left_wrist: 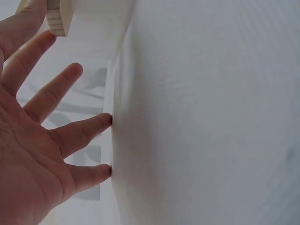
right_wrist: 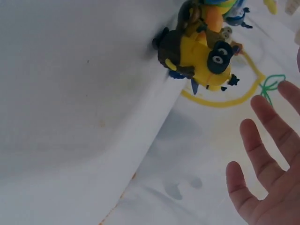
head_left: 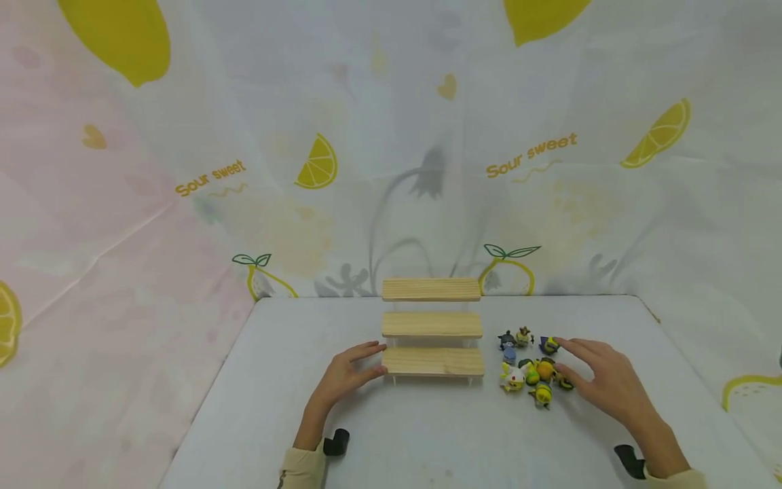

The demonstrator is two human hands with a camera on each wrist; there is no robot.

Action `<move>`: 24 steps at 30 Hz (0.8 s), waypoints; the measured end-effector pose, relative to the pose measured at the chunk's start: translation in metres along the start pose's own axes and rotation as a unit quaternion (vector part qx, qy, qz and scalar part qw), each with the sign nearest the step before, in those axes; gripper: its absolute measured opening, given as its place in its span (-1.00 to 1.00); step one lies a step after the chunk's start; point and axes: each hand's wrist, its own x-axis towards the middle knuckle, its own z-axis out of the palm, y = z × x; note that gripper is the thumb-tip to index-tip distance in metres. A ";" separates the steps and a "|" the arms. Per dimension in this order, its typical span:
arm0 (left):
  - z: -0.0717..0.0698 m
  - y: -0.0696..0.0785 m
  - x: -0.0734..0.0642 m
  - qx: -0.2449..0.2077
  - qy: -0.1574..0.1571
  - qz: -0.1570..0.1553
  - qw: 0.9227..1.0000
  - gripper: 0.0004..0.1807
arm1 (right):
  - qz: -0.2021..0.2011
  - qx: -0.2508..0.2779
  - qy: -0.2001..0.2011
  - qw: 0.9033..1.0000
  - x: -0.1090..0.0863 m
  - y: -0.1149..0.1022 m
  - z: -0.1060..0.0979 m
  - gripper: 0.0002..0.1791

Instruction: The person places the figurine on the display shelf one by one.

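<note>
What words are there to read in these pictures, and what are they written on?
"Sour sweet": orange lettering on the lemon-print backdrop, left side of the head view.
"Sour sweet": the same words again, on the backdrop's right side.
Toy figures: no writing I can make out; most are too small to tell.
Wooden shelf: none visible.

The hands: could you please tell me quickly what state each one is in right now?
Left hand: open, at the shelf's left end, holding nothing.
Right hand: open, beside the toys, holding nothing.
</note>
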 end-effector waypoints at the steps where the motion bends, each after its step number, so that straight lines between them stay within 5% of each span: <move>1: 0.000 0.000 0.000 -0.003 0.000 -0.004 1.000 -0.45 | -0.003 0.005 0.001 1.000 0.001 -0.002 0.001 -0.44; 13: 0.000 0.000 0.000 -0.009 -0.004 -0.011 1.000 -0.46 | -0.085 0.047 0.027 0.995 0.009 -0.014 0.017 -0.66; 24: -0.001 0.000 -0.001 -0.008 -0.011 -0.001 1.000 -0.45 | -0.067 0.054 -0.009 0.996 0.009 -0.018 0.028 -0.70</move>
